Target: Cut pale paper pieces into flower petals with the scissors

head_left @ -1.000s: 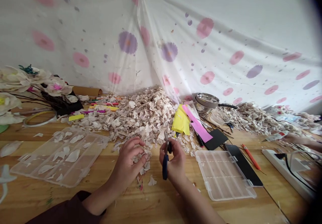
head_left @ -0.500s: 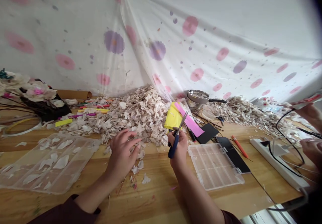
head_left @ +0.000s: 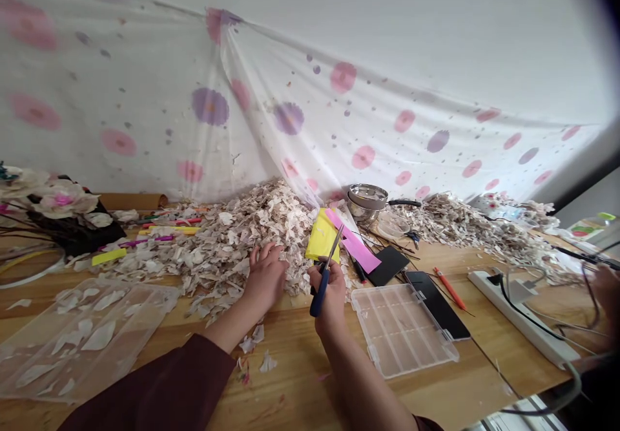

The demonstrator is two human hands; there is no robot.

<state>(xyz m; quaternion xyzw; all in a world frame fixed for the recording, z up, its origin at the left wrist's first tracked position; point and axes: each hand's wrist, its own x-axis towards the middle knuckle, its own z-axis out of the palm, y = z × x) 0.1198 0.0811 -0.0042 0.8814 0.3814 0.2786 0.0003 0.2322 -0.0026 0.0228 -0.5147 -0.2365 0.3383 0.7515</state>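
My left hand rests at the front of a big heap of dry, off-white petal-like pieces, its fingers spread and their tips against the pieces. Nothing shows in its grasp. Blue-handled scissors are held in my right hand, blades pointing up and away, just in front of a yellow packet and a pink paper strip. Whether the blades are parted is hard to see. Several loose petal pieces lie on the wooden table between my forearms.
Left, a clear compartment tray bears white petals. Right are an open clear box, a black phone, an orange pen and a power strip with cables. A metal pan stands behind. Another person's hand is far right.
My left hand has reached forward and right onto the heap. The right hand still holds the scissors. The view has shifted slightly, and the other person's hands have moved lower and outward.
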